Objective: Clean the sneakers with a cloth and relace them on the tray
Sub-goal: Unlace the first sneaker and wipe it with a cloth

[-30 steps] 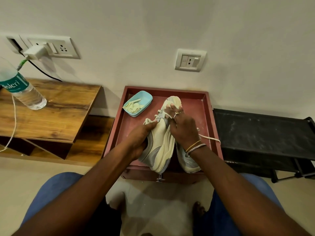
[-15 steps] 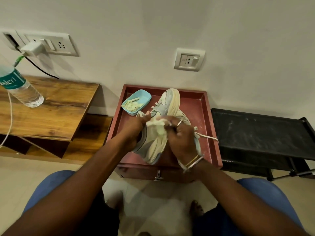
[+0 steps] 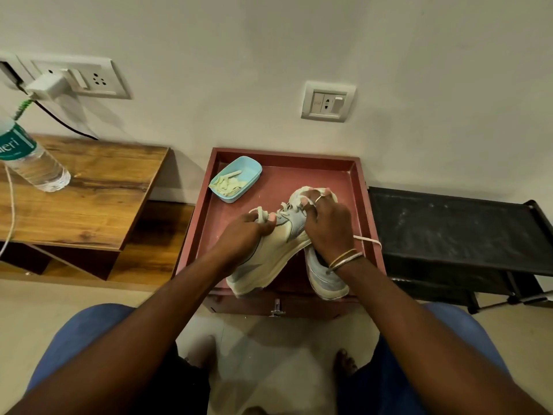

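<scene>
Left hand (image 3: pixel 247 233): wrapped round the collar of the raised sneaker (image 3: pixel 278 250), with a lace loop caught between thumb and fingers. The shoe is judged to be steadied this way for work at the front.
Right hand (image 3: pixel 327 224): curled over the sneaker's front, fingertips hooked past the toe. Whether a cloth is bunched beneath cannot be told.
Raised sneaker: held tilted over the tray (image 3: pixel 284 158), heel down toward the near edge and toe lifted, so the upper is presented to the hands.
Second sneaker (image 3: pixel 327 281): laid on the tray under the right wrist, parked within reach.
Loose lace (image 3: pixel 368 240): trailed over the tray's right rim.
Blue dish (image 3: pixel 236 178): set in the tray's far-left corner with pale strips inside, kept apart from the shoes.
Writing: the bottle (image 3: pixel 33 164) is stood on the wooden surface (image 3: pixel 98 190), and only "eri" can be read on its green label. Nothing legible is seen on the sneakers.
</scene>
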